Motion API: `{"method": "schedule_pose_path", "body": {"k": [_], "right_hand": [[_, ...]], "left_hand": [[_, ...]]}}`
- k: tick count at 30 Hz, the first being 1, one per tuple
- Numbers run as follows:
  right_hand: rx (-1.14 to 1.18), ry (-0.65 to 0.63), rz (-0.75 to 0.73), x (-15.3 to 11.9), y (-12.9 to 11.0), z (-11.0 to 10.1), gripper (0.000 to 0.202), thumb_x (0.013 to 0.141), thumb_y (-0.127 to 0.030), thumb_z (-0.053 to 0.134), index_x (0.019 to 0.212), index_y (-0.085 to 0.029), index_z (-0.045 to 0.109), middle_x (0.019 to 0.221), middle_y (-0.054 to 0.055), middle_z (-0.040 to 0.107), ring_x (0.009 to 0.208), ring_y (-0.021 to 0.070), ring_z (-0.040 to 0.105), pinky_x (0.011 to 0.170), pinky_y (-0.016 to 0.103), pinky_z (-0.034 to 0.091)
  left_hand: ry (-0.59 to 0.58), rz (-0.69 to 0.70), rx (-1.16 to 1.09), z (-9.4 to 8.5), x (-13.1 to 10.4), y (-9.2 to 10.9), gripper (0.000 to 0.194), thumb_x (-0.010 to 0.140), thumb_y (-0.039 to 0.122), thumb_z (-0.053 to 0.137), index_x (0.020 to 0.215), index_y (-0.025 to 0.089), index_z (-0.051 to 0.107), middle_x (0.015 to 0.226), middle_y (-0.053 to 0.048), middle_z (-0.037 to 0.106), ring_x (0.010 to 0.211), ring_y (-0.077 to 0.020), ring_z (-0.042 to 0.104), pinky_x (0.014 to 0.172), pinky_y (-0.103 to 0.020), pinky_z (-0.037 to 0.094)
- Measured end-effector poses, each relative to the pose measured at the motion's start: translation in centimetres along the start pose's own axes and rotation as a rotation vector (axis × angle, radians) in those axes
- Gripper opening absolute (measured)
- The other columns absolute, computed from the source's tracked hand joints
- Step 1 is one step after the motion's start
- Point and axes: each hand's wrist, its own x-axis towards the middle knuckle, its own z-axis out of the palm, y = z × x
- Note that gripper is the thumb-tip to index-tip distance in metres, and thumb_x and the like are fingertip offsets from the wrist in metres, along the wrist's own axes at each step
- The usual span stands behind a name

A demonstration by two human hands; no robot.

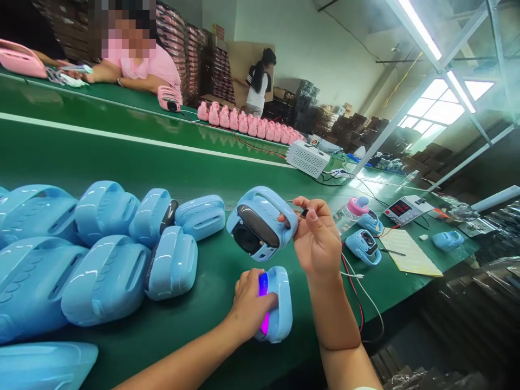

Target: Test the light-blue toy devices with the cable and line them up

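Note:
My left hand [248, 303] is closed over a blue portable speaker [282, 311] on the green table, its thumb by the handle. A purple-pink light glows along that speaker. Above it, my right hand [319, 235] holds up a second blue speaker [260, 225], tilted, with a fingertip showing through its handle. This one has a dark front panel and a round black driver, with no glow visible. A small black piece [304, 213] shows at my right thumb and forefinger; what it is I cannot tell.
Several blue speakers [108, 279] stand in rows at left. To the right are a pink-capped bottle [352, 211], more blue speakers [363, 246], cables [359, 295], a paper sheet [408, 252] and a power supply [406, 210]. Pink speakers [247, 123] line the far side, where a person [142, 73] sits.

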Motion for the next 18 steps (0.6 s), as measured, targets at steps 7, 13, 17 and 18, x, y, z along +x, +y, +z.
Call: {"method": "schedule_pose_path", "body": {"k": [7, 13, 17, 18], "right_hand": [[0.058, 0.000, -0.080, -1.2, -0.2, 0.4, 0.037, 0.078, -0.048, 0.067, 0.080, -0.024, 0.039, 0.099, 0.003, 0.048, 0.075, 0.0190, 0.060, 0.070, 0.038, 0.052], [-0.087, -0.422, -0.135, -3.9, -0.4, 1.3, 0.020, 0.089, -0.040, 0.061, 0.080, -0.025, 0.051, 0.102, 0.006, 0.060, 0.097, 0.0244, 0.059, 0.090, 0.044, 0.046], [-0.276, -0.569, -0.156, -4.2, -1.8, 0.5, 0.010, 0.086, -0.024, 0.067, 0.079, -0.025, 0.061, 0.111, 0.005, 0.063, 0.110, 0.0233, 0.055, 0.097, 0.039, 0.042], [-0.286, -0.513, -0.172, -3.9, -2.0, 0.1, 0.009, 0.084, -0.023, 0.069, 0.078, -0.025, 0.063, 0.106, 0.004, 0.063, 0.106, 0.0225, 0.057, 0.095, 0.038, 0.044]], "left_hand": [[0.042, 0.104, -0.763, -5.3, -1.9, 4.2, 0.079, 0.058, 0.041, 0.059, 0.132, 0.022, 0.037, 0.136, -0.011, 0.044, 0.132, -0.0318, 0.035, 0.106, -0.047, 0.031], [0.067, 0.208, -1.033, -8.0, -2.3, 5.9, 0.060, 0.060, 0.048, 0.073, 0.110, 0.022, 0.054, 0.101, -0.004, 0.063, 0.104, -0.0273, 0.058, 0.079, -0.034, 0.050], [0.151, 0.111, -1.035, -7.7, -1.4, 5.4, 0.052, 0.056, 0.046, 0.076, 0.099, 0.022, 0.057, 0.081, 0.001, 0.063, 0.083, -0.0210, 0.062, 0.067, -0.027, 0.053], [0.165, 0.058, -1.046, -7.6, -1.3, 5.4, 0.052, 0.057, 0.046, 0.075, 0.100, 0.022, 0.058, 0.084, 0.000, 0.064, 0.084, -0.0221, 0.063, 0.066, -0.029, 0.054]]}}
